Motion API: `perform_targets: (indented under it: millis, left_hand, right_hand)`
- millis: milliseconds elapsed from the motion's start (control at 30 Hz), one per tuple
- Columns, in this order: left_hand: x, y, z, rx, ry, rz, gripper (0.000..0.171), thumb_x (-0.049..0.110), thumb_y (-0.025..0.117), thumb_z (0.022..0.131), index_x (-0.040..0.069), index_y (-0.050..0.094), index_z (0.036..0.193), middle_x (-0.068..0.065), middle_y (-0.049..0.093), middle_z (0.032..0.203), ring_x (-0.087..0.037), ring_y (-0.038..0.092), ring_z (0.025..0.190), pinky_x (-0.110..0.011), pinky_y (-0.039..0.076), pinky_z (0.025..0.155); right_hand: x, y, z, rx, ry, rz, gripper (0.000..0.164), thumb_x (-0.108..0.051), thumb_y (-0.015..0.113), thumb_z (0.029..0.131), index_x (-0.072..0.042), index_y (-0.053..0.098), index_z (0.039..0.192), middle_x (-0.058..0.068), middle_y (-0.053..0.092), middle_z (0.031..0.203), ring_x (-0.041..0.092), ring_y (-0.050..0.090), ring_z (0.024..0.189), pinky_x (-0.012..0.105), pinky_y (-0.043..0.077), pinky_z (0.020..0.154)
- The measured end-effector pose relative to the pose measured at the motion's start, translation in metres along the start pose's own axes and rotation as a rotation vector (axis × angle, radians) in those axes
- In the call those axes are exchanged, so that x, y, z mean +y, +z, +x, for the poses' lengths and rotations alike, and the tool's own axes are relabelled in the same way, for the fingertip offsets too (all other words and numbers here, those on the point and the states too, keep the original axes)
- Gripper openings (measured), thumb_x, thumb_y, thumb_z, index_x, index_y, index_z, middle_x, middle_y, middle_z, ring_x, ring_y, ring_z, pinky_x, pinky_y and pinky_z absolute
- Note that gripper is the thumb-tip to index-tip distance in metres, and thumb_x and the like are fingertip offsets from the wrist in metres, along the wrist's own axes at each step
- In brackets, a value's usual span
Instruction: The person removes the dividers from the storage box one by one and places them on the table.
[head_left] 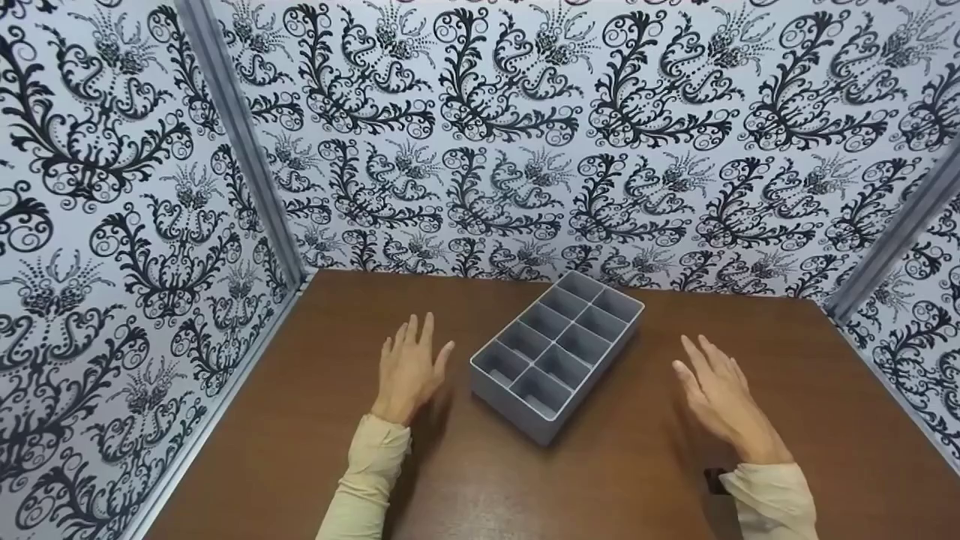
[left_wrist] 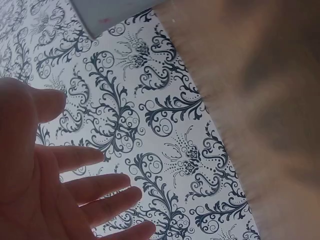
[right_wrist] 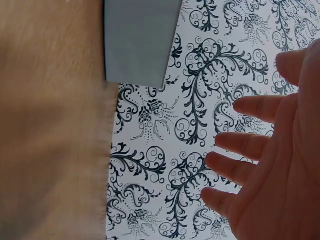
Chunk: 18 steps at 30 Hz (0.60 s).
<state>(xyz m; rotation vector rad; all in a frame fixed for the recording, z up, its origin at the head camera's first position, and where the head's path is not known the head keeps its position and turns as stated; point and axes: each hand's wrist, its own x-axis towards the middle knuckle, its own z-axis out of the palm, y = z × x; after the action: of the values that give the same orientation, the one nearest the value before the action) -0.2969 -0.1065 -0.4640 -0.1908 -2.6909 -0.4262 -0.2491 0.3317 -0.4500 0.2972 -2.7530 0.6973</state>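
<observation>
A grey box (head_left: 510, 412) divided into two rows of small compartments sits at an angle on the brown table, its far end near the back wall. To its left, my left hand (head_left: 409, 367) is held with fingers spread and nothing in it. My right hand (head_left: 718, 394) is to the right of the box, fingers extended and holding nothing. Both hands are apart from the box. In the left wrist view a corner of the box (left_wrist: 115, 15) shows above the left hand (left_wrist: 55, 195). The right wrist view has the box's side (right_wrist: 140, 45) beyond the right hand (right_wrist: 270, 165).
The brown table (head_left: 300, 420) meets a patterned back wall (head_left: 510, 135) and a patterned left wall (head_left: 97, 247). Grey metal posts (head_left: 240, 135) stand at the corners. A small dark object (head_left: 716, 481) is at the right sleeve's cuff.
</observation>
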Motion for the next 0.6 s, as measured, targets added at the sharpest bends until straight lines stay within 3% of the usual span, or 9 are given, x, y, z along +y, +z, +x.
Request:
perform_targets:
  millis: [133, 333, 467, 600]
  left_hand:
    - [0.005, -0.002, 0.001, 0.002, 0.011, 0.000, 0.063, 0.046, 0.049, 0.100, 0.004, 0.044, 0.147, -0.026, 0.054, 0.138, -0.042, 0.055, 0.123, -0.057, 0.045, 0.098]
    - [0.018, -0.001, 0.004, 0.072, 0.069, 0.007, 0.054, 0.042, 0.060, 0.096, 0.002, 0.058, 0.133, -0.023, 0.070, 0.105, -0.040, 0.069, 0.090, -0.051, 0.055, 0.071]
    - [0.027, 0.002, 0.004, 0.074, 0.079, -0.011, 0.047, 0.040, 0.064, 0.094, 0.004, 0.064, 0.124, -0.021, 0.072, 0.095, -0.039, 0.070, 0.081, -0.050, 0.055, 0.065]
    - [0.033, 0.006, 0.005, 0.034, 0.048, -0.030, 0.044, 0.041, 0.064, 0.093, 0.005, 0.067, 0.117, -0.021, 0.072, 0.094, -0.039, 0.070, 0.082, -0.051, 0.055, 0.064]
  right_hand:
    - [-0.005, -0.002, 0.007, 0.016, -0.023, -0.006, 0.055, -0.028, 0.042, 0.106, 0.007, 0.035, 0.148, 0.038, 0.027, 0.151, 0.057, 0.024, 0.137, 0.068, 0.014, 0.111]
    - [-0.009, -0.005, 0.019, 0.042, -0.095, -0.036, 0.051, -0.020, 0.055, 0.100, 0.009, 0.044, 0.141, 0.036, 0.041, 0.142, 0.055, 0.040, 0.129, 0.069, 0.030, 0.104]
    - [-0.008, -0.002, 0.025, 0.076, -0.154, -0.031, 0.044, -0.013, 0.062, 0.095, 0.010, 0.054, 0.132, 0.033, 0.053, 0.130, 0.051, 0.051, 0.120, 0.062, 0.039, 0.102]
    - [-0.009, 0.001, 0.031, 0.071, -0.180, -0.022, 0.037, -0.011, 0.063, 0.094, 0.011, 0.060, 0.124, 0.031, 0.061, 0.121, 0.048, 0.057, 0.114, 0.059, 0.043, 0.099]
